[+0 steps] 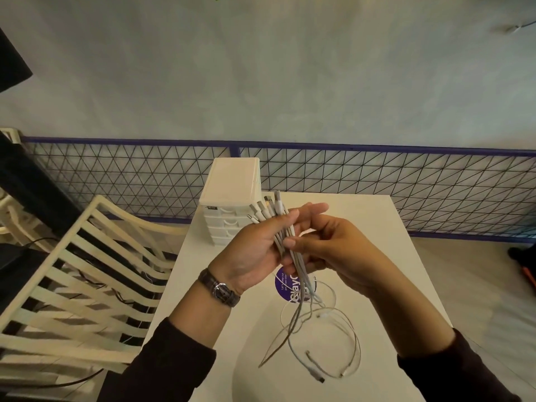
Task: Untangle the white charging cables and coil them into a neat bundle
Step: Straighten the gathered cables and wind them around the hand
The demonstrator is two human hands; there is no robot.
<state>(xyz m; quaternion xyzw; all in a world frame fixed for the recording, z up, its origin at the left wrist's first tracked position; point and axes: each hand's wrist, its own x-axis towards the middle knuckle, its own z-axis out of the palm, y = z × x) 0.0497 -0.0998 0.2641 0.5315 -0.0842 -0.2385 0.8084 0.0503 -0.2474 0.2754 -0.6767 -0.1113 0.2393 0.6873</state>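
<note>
Several thin white cables [285, 236], left-hand [255, 253] grip

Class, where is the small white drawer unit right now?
In the head view, the drawer unit stands at the table's far left corner, just behind the left hand.

I am seeing the white charging cables [293, 258] looking like smooth, slightly glossy plastic, their plug tips glinting like metal. The table [377, 256] is showing a smooth matt white top. The drawer unit [232, 195] at the far side is looking like matt cream plastic. The watch strap [219, 288] is appearing dark and textured, its buckle shining.
</note>
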